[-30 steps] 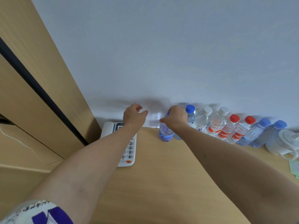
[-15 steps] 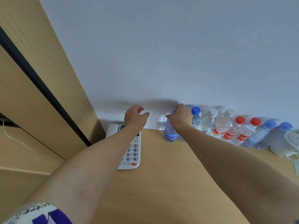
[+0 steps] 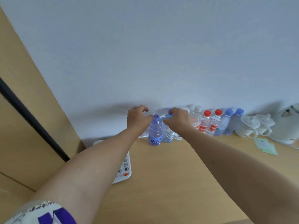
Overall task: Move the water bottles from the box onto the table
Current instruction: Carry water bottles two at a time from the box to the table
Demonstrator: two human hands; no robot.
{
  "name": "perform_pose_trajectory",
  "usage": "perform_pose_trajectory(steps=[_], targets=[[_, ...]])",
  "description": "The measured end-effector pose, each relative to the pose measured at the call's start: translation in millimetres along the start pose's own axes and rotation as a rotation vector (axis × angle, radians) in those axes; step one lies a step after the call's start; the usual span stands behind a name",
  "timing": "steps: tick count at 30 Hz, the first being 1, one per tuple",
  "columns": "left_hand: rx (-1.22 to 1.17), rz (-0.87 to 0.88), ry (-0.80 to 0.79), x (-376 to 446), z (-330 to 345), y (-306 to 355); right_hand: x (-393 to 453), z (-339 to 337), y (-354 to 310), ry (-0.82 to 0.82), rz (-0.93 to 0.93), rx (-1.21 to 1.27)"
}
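Observation:
A blue-tinted water bottle (image 3: 155, 130) with a blue label stands upright on the wooden table (image 3: 161, 178), free between my two hands. My left hand (image 3: 137, 119) hovers just left of its neck, fingers loosely curled, holding nothing. My right hand (image 3: 178, 120) hangs just right of it, fingers loosely curled in front of a clear bottle (image 3: 168, 133) whose blue cap shows above the knuckles. Further right, along the wall, stands a row of several bottles: white-capped (image 3: 197, 113), red-capped (image 3: 206, 122) and blue-capped (image 3: 226, 122). No box is in view.
A white desk phone (image 3: 125, 168) lies under my left forearm. Two white cups (image 3: 247, 126) and a white kettle (image 3: 288, 126) stand at the far right, with a green card (image 3: 265, 146) in front. A wooden cabinet (image 3: 32, 126) rises at the left.
My right hand has let go of the blue-label bottle and shifted right; the bottle now stands alone. My left hand has drawn closer to it.

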State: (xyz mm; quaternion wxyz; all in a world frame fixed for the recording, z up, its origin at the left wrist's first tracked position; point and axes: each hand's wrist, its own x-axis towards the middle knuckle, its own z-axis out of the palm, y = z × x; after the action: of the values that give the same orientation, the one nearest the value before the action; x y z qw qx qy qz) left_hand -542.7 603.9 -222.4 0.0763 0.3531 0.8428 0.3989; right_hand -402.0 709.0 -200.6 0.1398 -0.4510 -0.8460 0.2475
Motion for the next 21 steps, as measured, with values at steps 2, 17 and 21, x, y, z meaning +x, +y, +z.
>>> perform_pose_trajectory(steps=[2,17,21], targets=[[0.017,0.066,-0.052,-4.6,13.7,18.0,-17.1,-12.2,24.5,-0.001,0.032,-0.086],[0.267,0.675,-0.507,-151.8,165.5,226.5,-193.1,-156.0,240.7,0.137,0.517,-0.123],[0.322,0.762,-0.591,-226.0,219.5,288.5,-269.7,-203.3,309.7,0.186,0.641,-0.141]])
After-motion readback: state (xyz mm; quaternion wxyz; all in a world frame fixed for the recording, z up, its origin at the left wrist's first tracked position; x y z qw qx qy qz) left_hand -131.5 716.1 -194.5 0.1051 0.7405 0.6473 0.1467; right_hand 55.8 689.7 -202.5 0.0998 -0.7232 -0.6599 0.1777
